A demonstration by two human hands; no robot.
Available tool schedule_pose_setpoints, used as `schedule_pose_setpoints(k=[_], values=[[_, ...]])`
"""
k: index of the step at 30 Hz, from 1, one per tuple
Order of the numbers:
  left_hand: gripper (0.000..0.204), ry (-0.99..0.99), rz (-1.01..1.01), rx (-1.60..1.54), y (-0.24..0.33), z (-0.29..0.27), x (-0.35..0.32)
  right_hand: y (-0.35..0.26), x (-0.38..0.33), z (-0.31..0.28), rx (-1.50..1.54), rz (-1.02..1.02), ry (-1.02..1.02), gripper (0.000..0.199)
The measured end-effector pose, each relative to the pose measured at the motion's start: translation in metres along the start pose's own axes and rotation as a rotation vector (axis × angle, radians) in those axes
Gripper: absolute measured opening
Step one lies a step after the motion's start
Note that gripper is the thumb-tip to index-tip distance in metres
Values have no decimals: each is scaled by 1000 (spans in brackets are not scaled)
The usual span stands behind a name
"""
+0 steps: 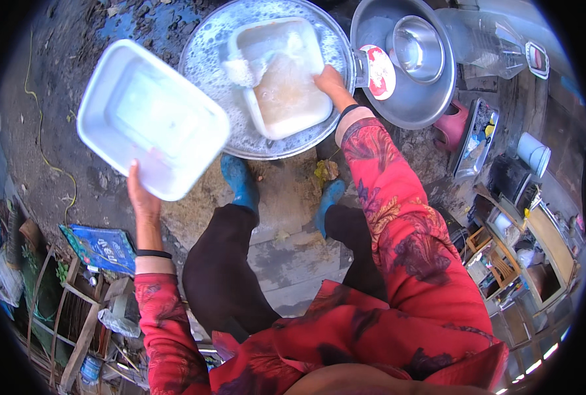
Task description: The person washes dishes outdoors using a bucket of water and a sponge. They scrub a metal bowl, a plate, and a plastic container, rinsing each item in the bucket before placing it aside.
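My left hand [146,197] grips the near edge of a white rectangular plastic tub [102,122]; some of its fingers show faintly through the wall. This tub is tilted and held up to the left of a big round metal basin [204,62] full of sudsy water. In the basin lies a second whitish rectangular tub [296,122], with cloudy, brownish water and foam inside it. My right hand [332,85] is closed on the right rim of that second tub. Its fingertips are partly out of sight over the edge.
A grey metal basin [411,115] holding a smaller steel bowl [419,49] stands at the right, beside a red-and-white round piece [378,71]. Farther right are a clear plastic container [480,43], a pink vessel [452,125] and a tray [475,141]. Scrap wood [79,329] lies lower left.
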State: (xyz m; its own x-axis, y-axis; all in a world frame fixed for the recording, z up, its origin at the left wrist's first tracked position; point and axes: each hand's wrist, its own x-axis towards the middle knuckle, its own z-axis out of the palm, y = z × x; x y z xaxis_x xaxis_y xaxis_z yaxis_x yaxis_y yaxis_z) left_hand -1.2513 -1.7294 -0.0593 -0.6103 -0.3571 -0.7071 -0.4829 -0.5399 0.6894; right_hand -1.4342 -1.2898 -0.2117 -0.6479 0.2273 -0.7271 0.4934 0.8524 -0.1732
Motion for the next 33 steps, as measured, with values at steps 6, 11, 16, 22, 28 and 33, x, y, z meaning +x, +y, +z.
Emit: schedule_pose_setpoints(k=[6,11,16,22,28,33], values=[[50,34,184,-209,31,-41,77,-24,-35,-12,-231,-283,78,48],[40,104,247,-250,8,-134,139,-39,-99,-32,-179,-1145,637,59],[47,287,105,-66,-57,-188,144,-88,-86,23,-157,-1321,258,41],[55,203,-121,220,-118,-196,100,-92,-75,-2,-366,-1213,-98,17],[50,121,-162,293,-144,-192,85,-97,-89,-44,-454,-1146,182,15],[55,103,-128,274,-169,-177,79,-104,-97,-29,-710,-1078,-47,19]])
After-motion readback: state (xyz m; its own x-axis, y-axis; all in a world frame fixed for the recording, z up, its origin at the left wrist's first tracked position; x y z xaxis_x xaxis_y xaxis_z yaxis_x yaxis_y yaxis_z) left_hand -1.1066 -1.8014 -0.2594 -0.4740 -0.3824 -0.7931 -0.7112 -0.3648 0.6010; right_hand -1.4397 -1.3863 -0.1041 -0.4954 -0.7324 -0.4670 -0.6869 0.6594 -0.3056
